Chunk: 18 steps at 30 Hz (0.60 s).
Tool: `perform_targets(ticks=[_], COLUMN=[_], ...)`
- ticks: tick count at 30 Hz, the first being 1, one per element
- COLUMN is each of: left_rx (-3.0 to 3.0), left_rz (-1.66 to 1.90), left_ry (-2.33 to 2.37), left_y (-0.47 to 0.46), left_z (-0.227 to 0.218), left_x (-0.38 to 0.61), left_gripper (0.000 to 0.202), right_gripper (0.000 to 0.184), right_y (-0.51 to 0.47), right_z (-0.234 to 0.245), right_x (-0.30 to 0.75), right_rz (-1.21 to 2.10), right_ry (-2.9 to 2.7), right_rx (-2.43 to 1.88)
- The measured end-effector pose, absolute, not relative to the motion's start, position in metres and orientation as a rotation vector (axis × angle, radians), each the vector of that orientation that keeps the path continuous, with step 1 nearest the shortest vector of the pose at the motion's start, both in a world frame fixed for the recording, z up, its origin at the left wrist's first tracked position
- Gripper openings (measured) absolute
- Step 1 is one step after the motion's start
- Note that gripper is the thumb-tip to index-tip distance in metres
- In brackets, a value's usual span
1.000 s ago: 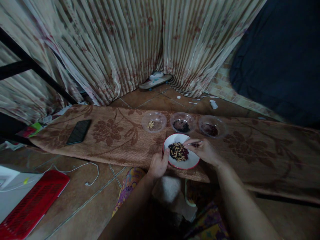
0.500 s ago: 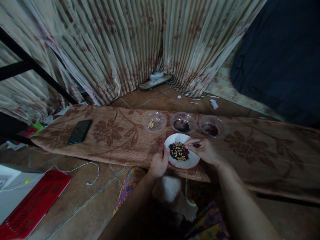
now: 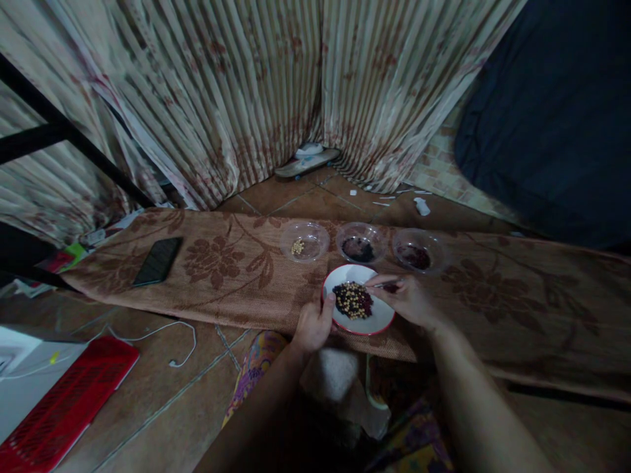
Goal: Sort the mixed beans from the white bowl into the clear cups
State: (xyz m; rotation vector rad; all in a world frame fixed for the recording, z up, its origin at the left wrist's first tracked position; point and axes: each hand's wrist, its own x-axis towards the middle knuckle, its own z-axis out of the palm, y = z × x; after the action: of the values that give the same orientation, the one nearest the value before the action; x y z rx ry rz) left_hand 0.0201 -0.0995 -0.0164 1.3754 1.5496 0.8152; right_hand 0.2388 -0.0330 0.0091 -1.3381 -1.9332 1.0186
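My left hand [image 3: 315, 325] grips the left rim of a white plate with a red edge [image 3: 382, 318], thumb on top. A mixed heap of beans [image 3: 352, 300], yellowish, black and dark red, lies on the plate. Over the plate's right side, my right hand [image 3: 404, 299] is closed on a slim metal tool that looks like tweezers [image 3: 382, 284], its tip by the heap. Behind the plate stand three clear plastic bowls: the left bowl [image 3: 318, 253] has yellowish beans, the middle bowl [image 3: 359, 230] black ones, the right bowl [image 3: 438, 253] dark red ones.
A brown flower-patterned cloth [image 3: 256, 295] covers the long, low table. On its left part lies a black phone [image 3: 158, 261]. A red plastic basket [image 3: 73, 401] and a white cable [image 3: 190, 335] are on the tiled floor at left. Striped curtains [image 3: 246, 98] hang behind.
The tweezers and the fingers of my right hand have shifted very slightly at the heap's right edge. My left hand stays on the plate's rim, and the bowls look unchanged.
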Motion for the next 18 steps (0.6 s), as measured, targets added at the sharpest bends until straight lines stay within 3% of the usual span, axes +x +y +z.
perform_targets(ticks=[18], left_rx=[1.350], left_rz=[0.822], left_ry=[1.540], left_y=[-0.1001], left_z=[-0.0134], left_x=[0.0197], left_gripper=[0.051], right_gripper=[0.025], right_y=[-0.0339], right_z=[0.0105], right_x=[0.2349], right_rz=[1.097], right_ry=[-1.900], right_rx=[-1.313])
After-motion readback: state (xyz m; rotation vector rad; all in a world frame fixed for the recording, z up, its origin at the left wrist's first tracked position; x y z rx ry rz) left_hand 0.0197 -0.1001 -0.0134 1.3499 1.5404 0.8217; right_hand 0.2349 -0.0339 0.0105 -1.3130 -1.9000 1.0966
